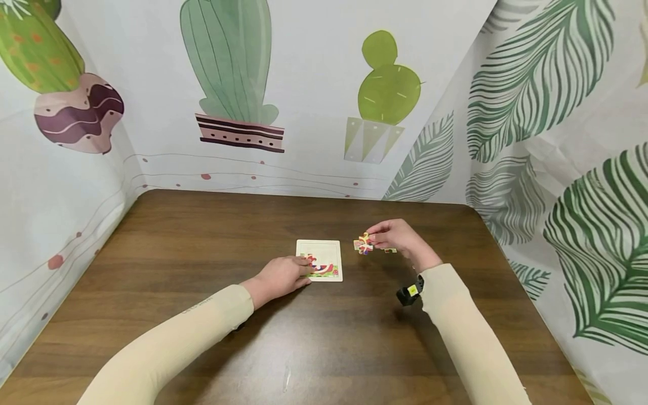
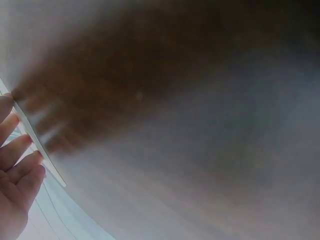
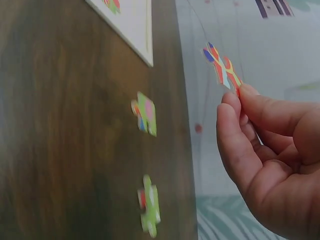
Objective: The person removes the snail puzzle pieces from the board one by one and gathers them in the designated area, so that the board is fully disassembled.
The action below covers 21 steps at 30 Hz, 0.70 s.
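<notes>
My right hand [image 1: 397,235] pinches a colourful jigsaw puzzle piece [image 3: 220,67] between thumb and fingertips, held above the table to the right of the puzzle tray. The square, cream-rimmed tray [image 1: 340,247] has red, white and green pieces [image 1: 324,270] along its lower part; its upper part shows a pale bare base. On the tray's left side rests my left hand [image 1: 280,277], which covers some of the picture. In the right wrist view, a green and pink piece [image 3: 147,115] and a green and red piece [image 3: 151,207] lie loose on the table.
The brown wooden table [image 1: 212,236] meets cloth printed with cacti and leaves at its back and sides. A black wrist camera [image 1: 409,293] hangs below the right wrist. The left wrist view shows mostly blurred tabletop with the hand's shadow.
</notes>
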### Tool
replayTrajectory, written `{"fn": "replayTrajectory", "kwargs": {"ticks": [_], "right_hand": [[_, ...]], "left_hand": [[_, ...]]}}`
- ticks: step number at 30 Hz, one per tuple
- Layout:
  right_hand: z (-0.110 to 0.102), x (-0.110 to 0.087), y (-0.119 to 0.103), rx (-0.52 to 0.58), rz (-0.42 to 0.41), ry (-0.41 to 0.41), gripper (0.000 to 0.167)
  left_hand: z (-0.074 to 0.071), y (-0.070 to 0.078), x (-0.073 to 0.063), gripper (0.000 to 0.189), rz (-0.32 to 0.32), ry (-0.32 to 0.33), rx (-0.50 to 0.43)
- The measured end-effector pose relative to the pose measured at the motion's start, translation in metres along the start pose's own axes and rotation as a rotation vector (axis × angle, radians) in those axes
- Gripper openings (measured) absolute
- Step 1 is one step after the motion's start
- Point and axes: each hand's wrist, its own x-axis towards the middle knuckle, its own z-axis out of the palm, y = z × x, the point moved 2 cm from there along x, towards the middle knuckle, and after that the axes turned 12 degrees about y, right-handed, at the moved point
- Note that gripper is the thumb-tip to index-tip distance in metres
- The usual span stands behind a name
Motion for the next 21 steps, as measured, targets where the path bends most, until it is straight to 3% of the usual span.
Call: {"fn": "replayTrajectory", "kwargs": {"ticks": [10, 21], "right_hand": [[-0.039, -0.011, 0.014, -0.02, 0.008, 0.014, 0.038], [-0.054, -0.017, 0.024, -0.001, 0.028, 0.001, 0.039]], "left_hand": [[0.0, 0.0, -0.001, 0.031, -0.003, -0.005, -0.009], [-0.001, 0.001, 0.0, 0.031, -0.019, -0.008, -0.009]]}}
